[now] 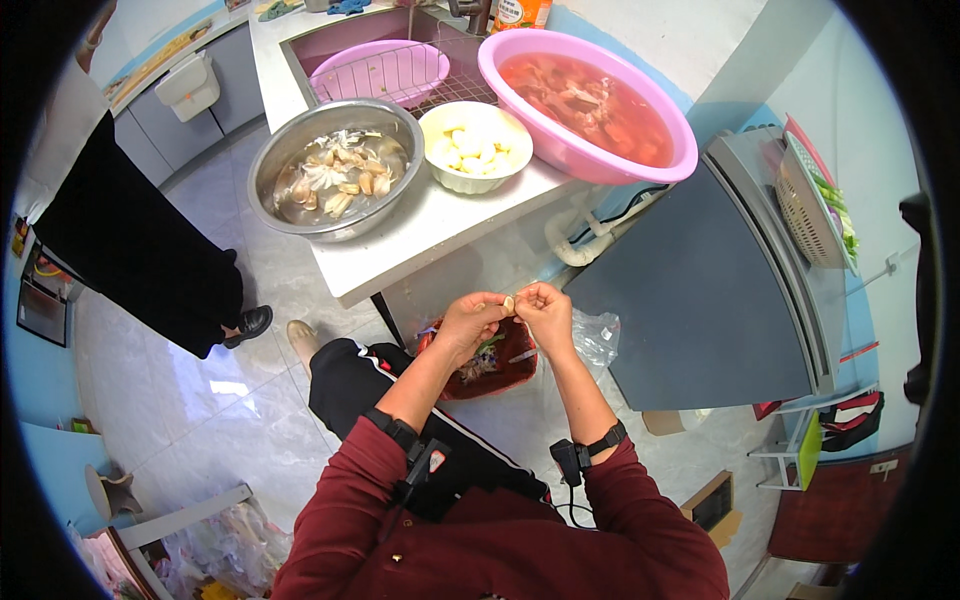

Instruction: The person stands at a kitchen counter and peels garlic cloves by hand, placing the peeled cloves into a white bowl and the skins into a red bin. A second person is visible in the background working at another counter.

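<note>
A garlic clove (509,304) is pinched between the fingertips of my left hand (474,319). My right hand (546,309) meets it from the other side, thumb and forefinger closed at the clove's edge; whether they grip a bit of skin is too small to tell. Both hands are above a red-lined waste bin (517,379) holding scraps. On the counter ahead, a steel basin (262,180) holds unpeeled garlic cloves (341,169) and loose skins in water. Beside it, a pale fluted bowl (469,181) contains peeled cloves (472,148).
A large pink basin (589,171) of meat in reddish water stands at the counter's right. Behind are the sink (319,49) and a wire rack (390,71). A grey refrigerator (705,300) stands right. Another person (150,232) stands at left. A clear plastic bag (598,337) hangs by the bin.
</note>
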A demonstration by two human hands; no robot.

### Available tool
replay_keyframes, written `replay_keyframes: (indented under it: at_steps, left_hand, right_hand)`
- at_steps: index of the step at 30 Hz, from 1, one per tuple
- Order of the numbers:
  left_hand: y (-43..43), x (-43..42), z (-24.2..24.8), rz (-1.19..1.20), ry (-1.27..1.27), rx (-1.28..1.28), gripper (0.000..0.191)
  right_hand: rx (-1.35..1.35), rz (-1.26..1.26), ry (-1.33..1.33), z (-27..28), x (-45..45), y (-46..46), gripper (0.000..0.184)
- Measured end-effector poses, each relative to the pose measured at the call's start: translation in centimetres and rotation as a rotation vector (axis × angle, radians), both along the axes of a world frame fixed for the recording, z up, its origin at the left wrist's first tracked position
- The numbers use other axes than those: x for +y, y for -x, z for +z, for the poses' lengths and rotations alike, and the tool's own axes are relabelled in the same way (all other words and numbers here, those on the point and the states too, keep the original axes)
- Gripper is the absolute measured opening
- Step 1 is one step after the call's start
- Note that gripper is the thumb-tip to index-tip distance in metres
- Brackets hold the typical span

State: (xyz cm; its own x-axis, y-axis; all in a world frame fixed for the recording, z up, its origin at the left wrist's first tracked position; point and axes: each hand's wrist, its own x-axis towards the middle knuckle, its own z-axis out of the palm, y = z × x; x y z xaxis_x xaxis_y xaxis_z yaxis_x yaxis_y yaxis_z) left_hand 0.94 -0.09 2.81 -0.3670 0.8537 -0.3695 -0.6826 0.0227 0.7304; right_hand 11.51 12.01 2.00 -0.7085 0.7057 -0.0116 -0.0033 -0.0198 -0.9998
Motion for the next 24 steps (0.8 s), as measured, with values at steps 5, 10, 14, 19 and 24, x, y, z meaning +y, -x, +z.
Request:
replay_keyframes:
  at_steps: [5,10,14,19,24]
  left_hand:
    - [0.3,0.0,-0.4,0.025,0.002,0.111,0.018]
    - [0.4,0.1,-0.5,0.031,0.015,0.12,0.019]
    - [0.6,-0.1,-0.5,0.032,-0.004,0.086,0.019]
    - [0.5,0.0,-0.6,0.032,-0.006,0.096,0.019]
    - [0.6,0.0,-0.5,0.014,0.007,0.095,0.019]
  right_hand:
    - [-0.023,0.092,0.014,1.7,0.4,-0.3,0.009]
    - [-0.068,0.16,0.053,2.1,0.9,-0.1,0.012]
    - [-0.02,0.153,0.108,2.0,0.6,0.2,0.009]
    - [-0.061,0.164,0.112,1.9,0.8,0.2,0.01]
    - [-0.007,0.204,0.115,1.7,1.0,0.3,0.011]
